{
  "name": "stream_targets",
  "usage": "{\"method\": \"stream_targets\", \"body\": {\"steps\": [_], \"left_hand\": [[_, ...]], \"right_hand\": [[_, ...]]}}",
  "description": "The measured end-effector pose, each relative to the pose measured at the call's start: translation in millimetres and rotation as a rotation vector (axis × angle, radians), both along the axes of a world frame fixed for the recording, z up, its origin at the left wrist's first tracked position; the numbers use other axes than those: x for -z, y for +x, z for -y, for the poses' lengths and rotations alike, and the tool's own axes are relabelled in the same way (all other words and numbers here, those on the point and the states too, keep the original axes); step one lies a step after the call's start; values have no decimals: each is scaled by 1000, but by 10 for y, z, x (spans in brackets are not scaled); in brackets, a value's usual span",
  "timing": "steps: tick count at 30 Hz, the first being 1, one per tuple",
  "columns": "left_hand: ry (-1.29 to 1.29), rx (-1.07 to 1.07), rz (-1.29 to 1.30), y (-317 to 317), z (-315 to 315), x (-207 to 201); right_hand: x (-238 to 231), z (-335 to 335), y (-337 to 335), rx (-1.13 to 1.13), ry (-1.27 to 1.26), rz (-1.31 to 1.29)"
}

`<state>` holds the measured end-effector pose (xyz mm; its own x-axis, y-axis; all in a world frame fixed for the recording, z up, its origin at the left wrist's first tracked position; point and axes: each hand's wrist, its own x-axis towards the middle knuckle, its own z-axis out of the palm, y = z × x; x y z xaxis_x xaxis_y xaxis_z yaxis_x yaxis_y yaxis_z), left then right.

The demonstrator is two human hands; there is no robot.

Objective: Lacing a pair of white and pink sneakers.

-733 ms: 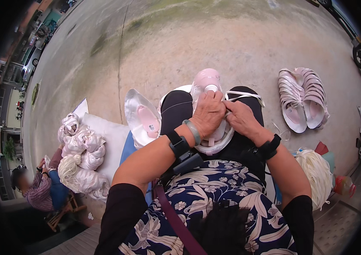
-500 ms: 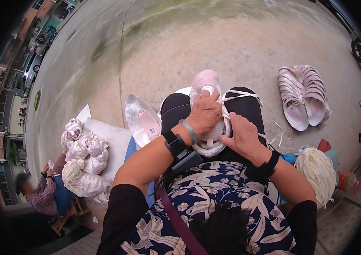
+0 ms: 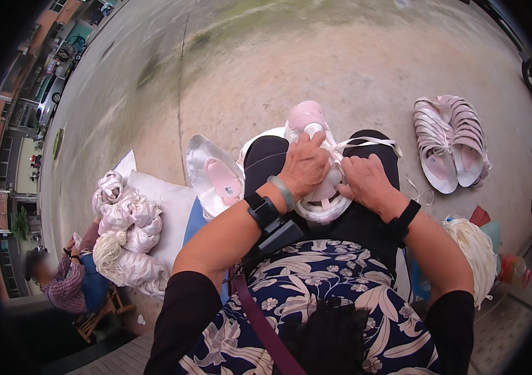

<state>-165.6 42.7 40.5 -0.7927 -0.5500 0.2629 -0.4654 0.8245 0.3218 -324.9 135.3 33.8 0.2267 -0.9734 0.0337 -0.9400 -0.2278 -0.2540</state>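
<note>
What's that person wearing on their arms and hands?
Black sleeves end around the elbows, leaving the forearms bare. The left hand has a pale, smooth, round bangle at its wrist, then a black strap with a buckle-like block. The right hand has a black wristband. Neither hand wears a glove.

concrete ground (image 3: 341,69) — nested shoe uppers (image 3: 450,140); dark lap (image 3: 266,169) — pink shoe (image 3: 306,115)

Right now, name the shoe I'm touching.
The pink-toed shoe in the middle, under your left hand; the white shoe at left and stacked shoes at right lie apart.
</note>
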Motion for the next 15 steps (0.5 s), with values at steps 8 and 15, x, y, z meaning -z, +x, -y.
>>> {"method": "stream_targets", "body": {"steps": [8,15], "left_hand": [[-15,17,-106,872,-43,-314],[-189,-785,98,3135,-210,-13]], "right_hand": [[94,-54,40,-38,-78,115],[108,-94,62,-27,-151,168]]}}
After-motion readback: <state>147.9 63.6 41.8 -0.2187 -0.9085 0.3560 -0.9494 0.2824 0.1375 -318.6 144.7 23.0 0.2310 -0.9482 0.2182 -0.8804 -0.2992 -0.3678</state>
